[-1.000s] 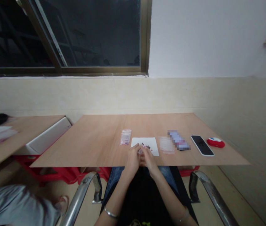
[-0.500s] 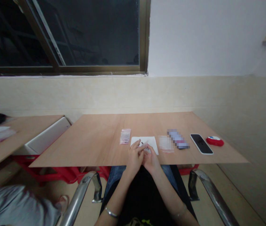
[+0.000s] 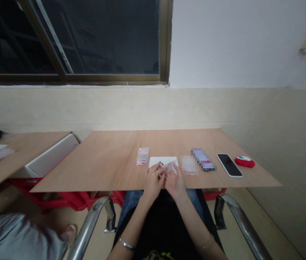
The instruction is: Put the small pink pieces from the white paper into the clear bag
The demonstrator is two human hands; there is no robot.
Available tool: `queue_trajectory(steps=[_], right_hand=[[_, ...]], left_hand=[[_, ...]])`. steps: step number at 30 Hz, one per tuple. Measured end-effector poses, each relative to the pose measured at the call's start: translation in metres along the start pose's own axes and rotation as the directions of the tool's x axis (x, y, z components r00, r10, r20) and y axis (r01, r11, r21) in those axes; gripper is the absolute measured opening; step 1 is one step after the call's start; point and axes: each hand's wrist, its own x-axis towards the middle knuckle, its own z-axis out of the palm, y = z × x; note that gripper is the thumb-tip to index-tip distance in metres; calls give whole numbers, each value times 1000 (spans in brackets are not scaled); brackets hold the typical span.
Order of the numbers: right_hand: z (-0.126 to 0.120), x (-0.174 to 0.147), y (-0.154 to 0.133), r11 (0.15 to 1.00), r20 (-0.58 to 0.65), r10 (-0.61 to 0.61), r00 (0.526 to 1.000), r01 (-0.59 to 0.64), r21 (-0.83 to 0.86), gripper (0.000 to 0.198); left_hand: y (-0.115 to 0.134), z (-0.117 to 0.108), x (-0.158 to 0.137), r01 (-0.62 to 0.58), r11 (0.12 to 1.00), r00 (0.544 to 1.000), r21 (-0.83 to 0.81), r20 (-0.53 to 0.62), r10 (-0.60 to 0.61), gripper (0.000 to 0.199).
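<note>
Left hand pinches small clear bag | right hand pinches its other side, likely spreading the mouth | both above white paper

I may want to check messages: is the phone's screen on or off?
Off. The phone lies flat, face up on the table beside the red object, its screen uniformly black.

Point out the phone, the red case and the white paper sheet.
phone [image 3: 229,165], head view, middle of its dark screen.
red case [image 3: 245,162], head view, its top.
white paper sheet [image 3: 155,161], head view, bare left part.
</note>
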Motion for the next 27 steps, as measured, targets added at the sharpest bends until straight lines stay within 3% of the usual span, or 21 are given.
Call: queue_trajectory(steps=[4,11,14,17,19,21,22,23,25,27], right_hand=[[-4,4,1,1000,43,20,999,-20,8,27],[-9,9,0,993,-8,-4,1000,4,115,25],[-10,11,-6,988,-22,1,1000,2,155,26],[-10,11,-13,989,-24,-32,999,35,143,24],[-8,12,-18,992,-52,-67,996,73,105,22],[-4,12,-22,989,-75,-135,988,138,42,20],[-1,12,-23,984,-78,-179,981,180,4,18],[2,11,-23,974,-77,-227,971,225,-39,17],[8,11,-19,934,-66,-340,938,329,-136,23],[14,9,-12,869,-46,-455,889,432,-240,40]], left_hand=[[0,-1,-1,14,1000,1000,-12,11,-14,23],[9,-7,-1,35,998,999,-58,27,-33,20],[12,-8,-1,65,984,998,-166,33,-60,19],[16,-7,-2,109,905,994,-412,17,-112,20],[19,-5,-1,149,752,980,-643,-2,-197,21],[21,-1,2,180,503,937,-845,-8,-349,20],[21,1,4,187,353,895,-917,10,-446,18],[20,3,6,194,190,838,-962,62,-542,16],[18,9,11,231,-157,710,-960,277,-647,13],[14,15,14,295,-439,625,-849,519,-583,21]])
